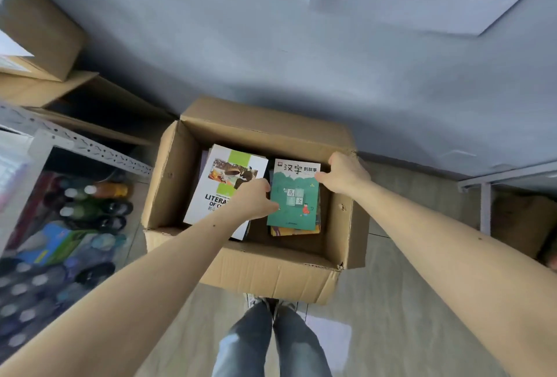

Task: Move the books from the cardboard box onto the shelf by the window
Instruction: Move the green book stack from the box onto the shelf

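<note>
Open cardboard box (251,268) on the floor against the wall, two stacks of books inside. Left hand (252,200) grip curls on the left edge of the green book (294,198) topping the right stack; right hand (343,173) grip pinches its far right corner. White book (221,177) tops the left stack. Metal rack (75,141) with bottles (99,204) at left.

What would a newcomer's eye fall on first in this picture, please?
First, the open cardboard box on the floor at centre, with both hands reaching in. The left hand and right hand grip opposite edges of the green book atop the right stack; a white book lies beside it. Bottles fill the metal shelf at left.
</note>
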The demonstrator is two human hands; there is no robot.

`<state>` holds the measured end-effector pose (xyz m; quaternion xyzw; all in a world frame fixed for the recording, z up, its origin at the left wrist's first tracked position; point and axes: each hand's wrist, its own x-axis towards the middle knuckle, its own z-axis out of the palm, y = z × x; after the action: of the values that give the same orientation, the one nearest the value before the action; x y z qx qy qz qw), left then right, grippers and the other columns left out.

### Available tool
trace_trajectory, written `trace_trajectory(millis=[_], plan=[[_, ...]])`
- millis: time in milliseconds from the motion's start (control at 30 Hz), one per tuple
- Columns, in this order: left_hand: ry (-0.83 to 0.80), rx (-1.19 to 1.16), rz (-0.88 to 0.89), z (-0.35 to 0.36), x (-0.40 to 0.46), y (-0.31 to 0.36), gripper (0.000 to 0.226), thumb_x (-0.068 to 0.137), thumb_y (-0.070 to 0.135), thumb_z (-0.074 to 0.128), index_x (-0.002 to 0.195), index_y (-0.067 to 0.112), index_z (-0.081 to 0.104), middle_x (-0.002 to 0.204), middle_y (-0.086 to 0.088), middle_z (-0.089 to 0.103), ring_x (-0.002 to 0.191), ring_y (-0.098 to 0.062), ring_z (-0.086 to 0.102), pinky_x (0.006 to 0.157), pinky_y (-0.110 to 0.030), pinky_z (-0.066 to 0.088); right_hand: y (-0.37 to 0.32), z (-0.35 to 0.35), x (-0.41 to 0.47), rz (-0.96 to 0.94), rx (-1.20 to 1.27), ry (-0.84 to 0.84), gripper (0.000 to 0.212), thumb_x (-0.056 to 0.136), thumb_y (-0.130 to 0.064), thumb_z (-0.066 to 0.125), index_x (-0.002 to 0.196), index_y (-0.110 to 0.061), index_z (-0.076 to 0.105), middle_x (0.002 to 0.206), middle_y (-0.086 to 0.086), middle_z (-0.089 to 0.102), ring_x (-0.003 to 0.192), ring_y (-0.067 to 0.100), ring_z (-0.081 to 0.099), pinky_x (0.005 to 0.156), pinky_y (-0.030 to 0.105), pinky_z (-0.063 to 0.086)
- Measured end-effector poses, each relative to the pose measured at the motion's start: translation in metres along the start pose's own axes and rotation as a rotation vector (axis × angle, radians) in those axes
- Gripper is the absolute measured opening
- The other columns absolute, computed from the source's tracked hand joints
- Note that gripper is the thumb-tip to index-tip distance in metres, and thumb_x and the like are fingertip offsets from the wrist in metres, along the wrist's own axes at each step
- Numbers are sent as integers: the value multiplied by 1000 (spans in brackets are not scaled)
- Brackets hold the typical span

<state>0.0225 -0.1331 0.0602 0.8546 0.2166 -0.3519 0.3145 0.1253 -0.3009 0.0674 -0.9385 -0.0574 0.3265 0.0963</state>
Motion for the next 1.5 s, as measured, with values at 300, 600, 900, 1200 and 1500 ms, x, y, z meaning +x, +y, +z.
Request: trace_trajectory(millis=[300, 600, 900, 1200, 1500], plan=[[-95, -99, -167, 104, 134, -37, 53, 90, 31, 63, 126, 2, 39, 133, -18, 54, 119, -32, 56, 86, -36, 48, 35, 125, 122, 115, 120, -161, 58, 89, -44, 64, 131, -5, 54, 127, 12, 55, 117, 29, 56, 91, 36, 51], [-127, -364, -238, 153, 188, -63, 61, 91, 34, 62, 137, 4, 37, 137, -12, 53, 123, -28, 55, 98, -41, 50, 48, 193, 161, 337, 337, -209, 58, 90, -43, 63, 127, -10, 32, 125, 8, 60, 106, 27, 65, 75, 34, 49], [-52, -623, -364, 166, 191, -59, 48, 90, 23, 65, 130, 7, 43, 132, -12, 55, 116, -29, 59, 94, -47, 54, 52, 199, 156, 347, 337, -134, 49, 91, -38, 62, 123, -12, 35, 118, 6, 63, 100, 25, 66, 68, 30, 46], [-33, -822, -406, 157, 165, -56, 33, 89, 19, 68, 109, 9, 45, 120, -12, 63, 103, -27, 66, 81, -40, 58, 58, 187, 147, 414, 384, -144, 47, 87, -35, 62, 121, -9, 43, 104, 2, 55, 102, 27, 63, 73, 29, 45], [-114, -1001, -340, 88, 98, -32, 31, 85, 9, 72, 94, 13, 42, 106, -11, 66, 87, -26, 68, 67, -34, 57, 40, 123, 97, 455, 565, -309, 30, 84, -26, 68, 112, -17, 60, 108, 4, 67, 92, 22, 64, 63, 30, 46]])
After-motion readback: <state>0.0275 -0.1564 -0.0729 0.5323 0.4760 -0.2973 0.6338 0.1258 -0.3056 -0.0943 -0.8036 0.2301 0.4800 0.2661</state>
